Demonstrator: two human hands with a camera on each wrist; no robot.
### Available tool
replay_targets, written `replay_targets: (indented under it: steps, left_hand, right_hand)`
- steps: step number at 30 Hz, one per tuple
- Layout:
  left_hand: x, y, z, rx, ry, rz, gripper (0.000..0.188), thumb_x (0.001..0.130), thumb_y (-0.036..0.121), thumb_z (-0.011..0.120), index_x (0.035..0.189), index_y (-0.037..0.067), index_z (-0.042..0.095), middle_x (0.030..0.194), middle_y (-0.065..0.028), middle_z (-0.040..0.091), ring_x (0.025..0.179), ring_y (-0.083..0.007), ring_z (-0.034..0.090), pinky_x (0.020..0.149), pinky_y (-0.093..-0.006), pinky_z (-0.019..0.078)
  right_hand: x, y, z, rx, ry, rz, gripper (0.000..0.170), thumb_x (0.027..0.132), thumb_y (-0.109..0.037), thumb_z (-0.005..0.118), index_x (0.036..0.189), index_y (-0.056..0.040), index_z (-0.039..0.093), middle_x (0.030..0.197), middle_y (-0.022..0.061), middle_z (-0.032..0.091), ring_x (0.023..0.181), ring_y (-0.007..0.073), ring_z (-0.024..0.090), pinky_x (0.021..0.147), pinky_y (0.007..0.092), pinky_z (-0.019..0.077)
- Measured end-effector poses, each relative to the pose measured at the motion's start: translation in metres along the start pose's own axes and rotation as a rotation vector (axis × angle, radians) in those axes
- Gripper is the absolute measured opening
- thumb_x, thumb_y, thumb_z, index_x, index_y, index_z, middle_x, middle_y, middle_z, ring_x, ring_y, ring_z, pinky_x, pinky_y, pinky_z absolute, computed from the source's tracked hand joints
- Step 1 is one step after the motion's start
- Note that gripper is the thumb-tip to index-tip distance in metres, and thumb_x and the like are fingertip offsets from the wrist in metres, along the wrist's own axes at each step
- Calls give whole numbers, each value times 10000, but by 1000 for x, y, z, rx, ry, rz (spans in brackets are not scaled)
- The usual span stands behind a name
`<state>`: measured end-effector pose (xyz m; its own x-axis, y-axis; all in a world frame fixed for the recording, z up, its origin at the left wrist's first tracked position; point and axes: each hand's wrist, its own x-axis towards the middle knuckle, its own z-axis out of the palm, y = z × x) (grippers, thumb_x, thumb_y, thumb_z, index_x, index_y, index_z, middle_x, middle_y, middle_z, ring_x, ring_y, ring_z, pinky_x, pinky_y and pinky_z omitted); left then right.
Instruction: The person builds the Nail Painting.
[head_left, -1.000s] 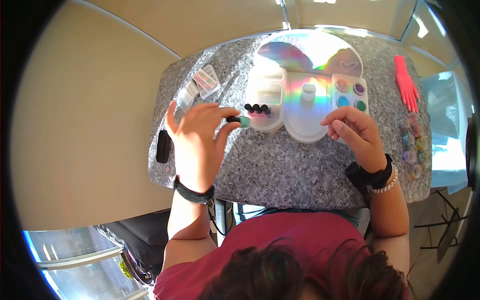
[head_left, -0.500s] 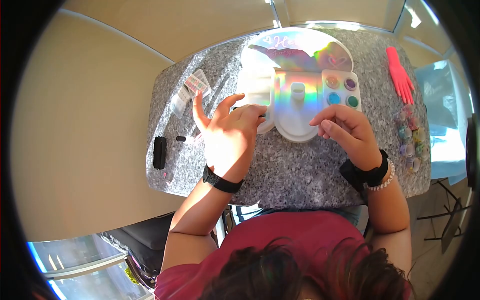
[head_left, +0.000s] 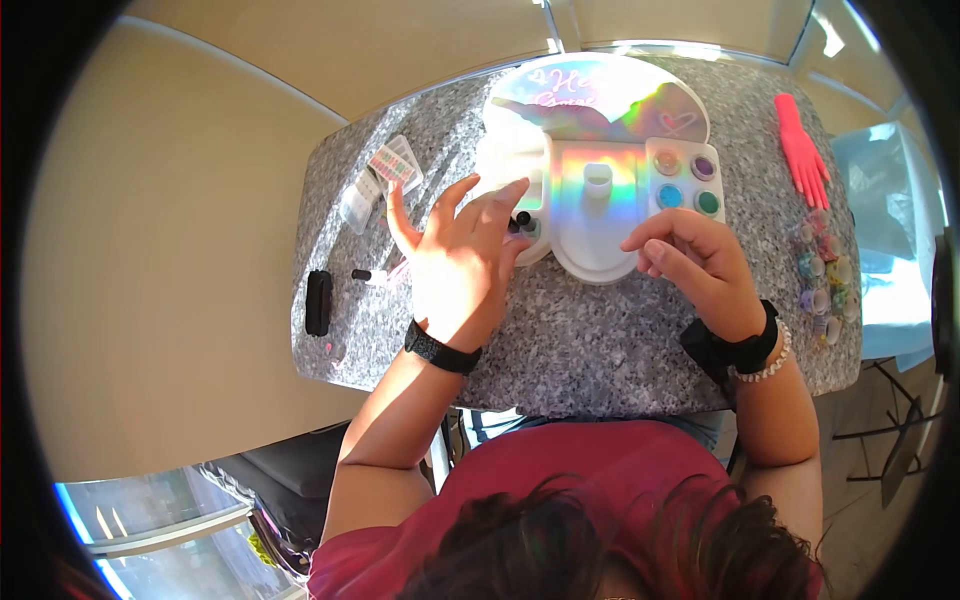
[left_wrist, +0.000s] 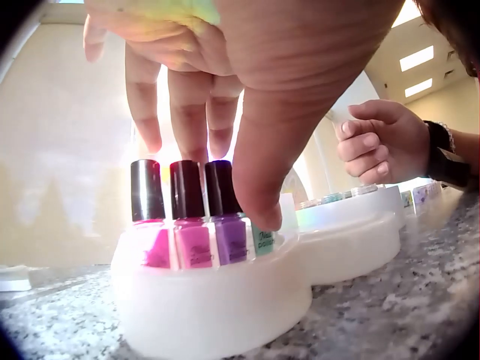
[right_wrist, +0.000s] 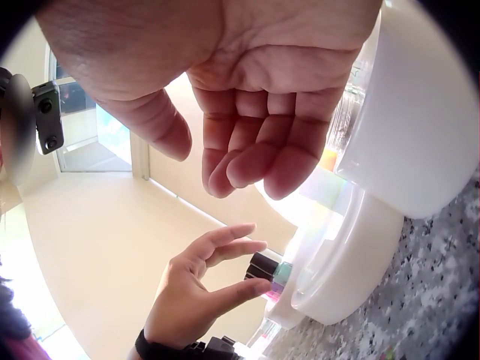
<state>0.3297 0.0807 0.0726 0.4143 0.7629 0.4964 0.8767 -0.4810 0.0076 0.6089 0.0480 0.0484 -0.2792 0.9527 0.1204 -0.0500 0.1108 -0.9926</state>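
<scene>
My left hand [head_left: 455,265] is over the left lobe of a white organizer [left_wrist: 210,307], thumb and fingers parted around the bottle caps. Its thumb overlaps a green nail polish bottle [left_wrist: 264,241] in the left wrist view, hiding that bottle's cap. Beside it in a row stand a purple nail polish bottle [left_wrist: 231,244], a pink one [left_wrist: 193,246] and a magenta one [left_wrist: 156,247], all upright with black caps. Loosely curled and holding nothing, my right hand [head_left: 705,260] hovers by the organizer's right side.
Several glitter pots [head_left: 669,195] fill the organizer's right section; a shiny backboard [head_left: 600,100] rises behind. Left on the granite table lie clear cases [head_left: 395,165], a black case [head_left: 318,303] and a small black-capped item [head_left: 362,275]. A pink glove [head_left: 800,155] and jars [head_left: 820,285] lie right.
A second ago the left hand pinched the green nail polish bottle left of the organizer. It moved right, set the bottle in the row, and its fingers parted. The right hand has barely moved.
</scene>
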Motion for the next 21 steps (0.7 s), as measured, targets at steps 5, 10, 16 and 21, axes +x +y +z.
replay_targets:
  steps: [5,10,16,21]
  left_hand:
    - [-9,-16,19,23,-49,-3,727,758,219,926,1435,265,666,1131,57,782,1299,-208,638,1299,-663,125]
    - [-10,-20,23,21,-55,-3,780,733,228,942,1457,267,656,1216,28,764,1300,-206,640,1302,-662,122]
    - [-27,-35,-26,139,78,-151,712,753,371,955,1411,257,709,1321,-10,744,1333,-198,641,1313,-585,134]
    - [-71,-95,-53,364,95,-496,424,884,483,861,1196,205,792,1118,7,806,1170,-226,710,1184,-512,324]
  right_hand:
    - [0,1,1,2,1,-1,211,1071,-159,643,1129,14,749,912,-8,692,818,47,560,739,235,455]
    - [0,-1,2,-17,16,-1,199,1071,-149,635,1135,5,744,895,-11,681,817,52,545,741,240,451]
    - [0,0,2,-17,2,2,191,1079,-125,609,1137,-2,743,918,-4,685,857,57,576,786,240,471]
    - [0,-1,2,-33,-9,-15,193,1083,-118,601,1135,1,744,938,5,689,894,66,612,814,242,483]
